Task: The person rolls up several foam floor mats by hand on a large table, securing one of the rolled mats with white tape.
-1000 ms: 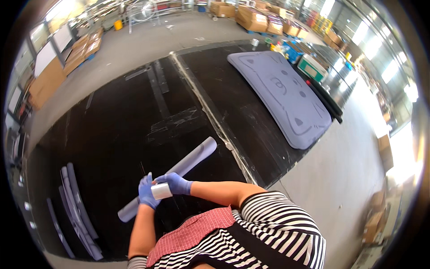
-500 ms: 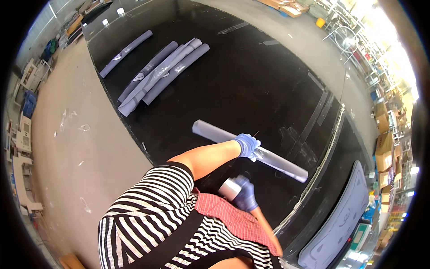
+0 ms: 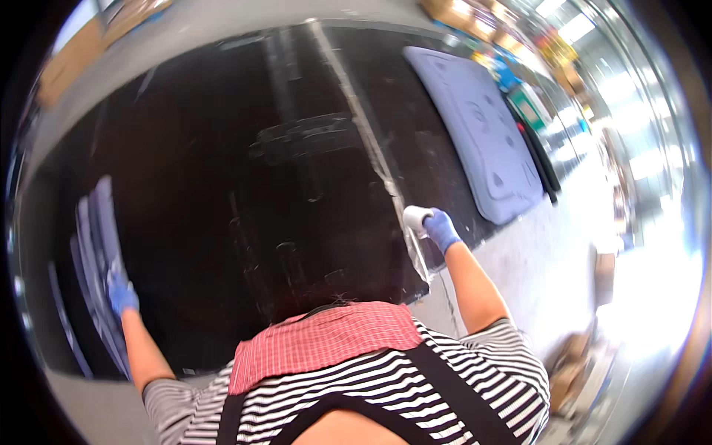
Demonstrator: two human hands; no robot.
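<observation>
Gripping the white roll with the right hand at three o'clock, on the fingers' ten-o'clock side! Toward nine, up against rolled blue-grey sheets with the left hand, too blurred to tell open fingers from closed.

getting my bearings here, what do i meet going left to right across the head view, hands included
By their middles: lone slim roll, cluster of grey-purple rolls, left hand, white roll, right hand, grey-purple mat, long black roll.
</observation>
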